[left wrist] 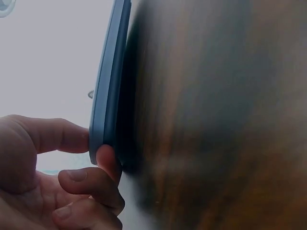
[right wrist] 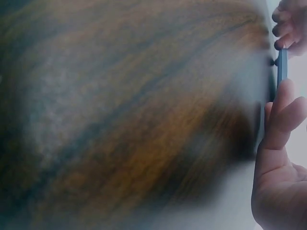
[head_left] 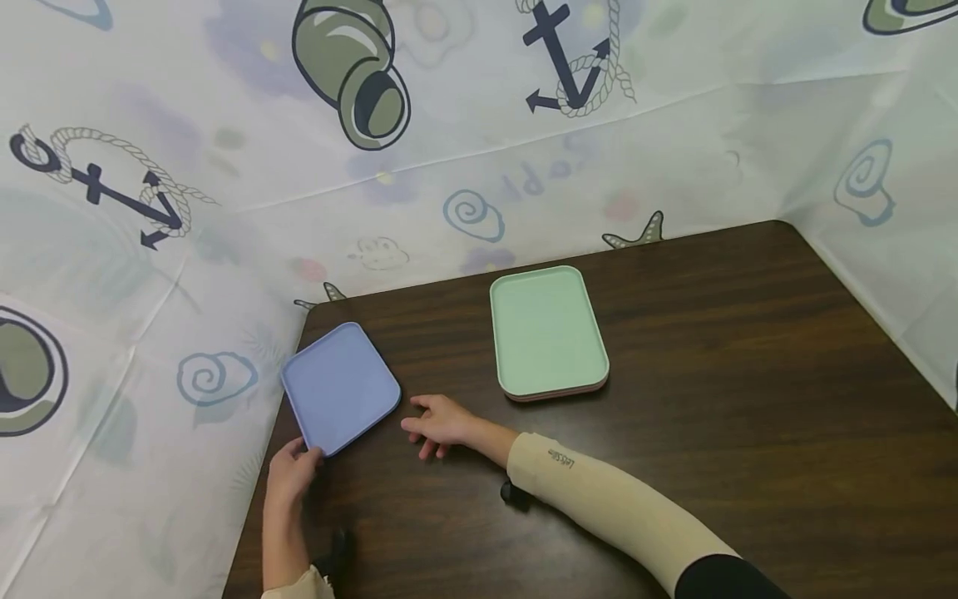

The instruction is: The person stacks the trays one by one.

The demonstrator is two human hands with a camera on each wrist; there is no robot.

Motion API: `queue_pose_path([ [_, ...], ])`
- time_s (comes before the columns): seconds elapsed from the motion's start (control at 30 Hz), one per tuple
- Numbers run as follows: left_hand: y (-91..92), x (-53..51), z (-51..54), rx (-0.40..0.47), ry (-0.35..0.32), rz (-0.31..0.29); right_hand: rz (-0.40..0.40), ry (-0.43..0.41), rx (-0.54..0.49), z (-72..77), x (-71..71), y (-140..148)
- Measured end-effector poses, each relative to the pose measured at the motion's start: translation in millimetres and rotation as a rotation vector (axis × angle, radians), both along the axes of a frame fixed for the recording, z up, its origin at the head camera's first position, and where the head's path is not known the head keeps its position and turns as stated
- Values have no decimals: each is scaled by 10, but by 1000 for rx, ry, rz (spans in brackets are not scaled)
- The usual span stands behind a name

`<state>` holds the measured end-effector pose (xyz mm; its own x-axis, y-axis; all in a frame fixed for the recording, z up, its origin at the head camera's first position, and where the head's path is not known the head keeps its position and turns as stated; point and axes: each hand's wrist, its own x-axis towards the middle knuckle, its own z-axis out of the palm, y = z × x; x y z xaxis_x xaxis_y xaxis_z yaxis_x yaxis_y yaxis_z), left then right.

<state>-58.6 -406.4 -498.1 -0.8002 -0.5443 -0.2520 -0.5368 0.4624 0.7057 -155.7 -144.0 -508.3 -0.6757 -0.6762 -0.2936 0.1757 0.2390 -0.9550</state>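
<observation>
A blue rectangular tray (head_left: 340,389) lies at a slant on the left part of the dark wooden table. My left hand (head_left: 293,472) pinches its near corner. In the left wrist view, the thumb and index finger (left wrist: 109,162) meet at the edge of that tray (left wrist: 106,86), which shows lighter and darker bands. Just off the tray's right corner is my right hand (head_left: 441,422), its fingers loosely extended and holding nothing. In the right wrist view, this hand (right wrist: 280,158) appears at the right border, with the tray's edge (right wrist: 282,64) beyond it.
A pale green tray (head_left: 550,333) sits farther right toward the back, on top of a pinkish-brown one (head_left: 557,394) whose edge peeks out below. The wood-grain table (head_left: 733,399) borders a patterned cloth (head_left: 479,166) with anchors and shells behind and at the sides.
</observation>
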Motion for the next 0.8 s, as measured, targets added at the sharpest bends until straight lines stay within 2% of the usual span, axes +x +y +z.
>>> queue_pose_path([
  [0.17, 165, 162, 30, 57, 1, -12, -22, -17, 0, -15, 22, -10],
  [0.3, 294, 264, 53, 61, -17, -22, -40, -19, 11, -35, 36, -16],
  [0.53, 442, 387, 50, 92, -15, -37, -84, -22, 2, -57, 44, -22],
  [0.7, 497, 480, 52, 186, -5, -15, -140, -3, -20, -51, 45, -28],
  [0.8, 533, 538, 54, 245, 1, 8, -137, 51, -1, -38, 45, -14],
])
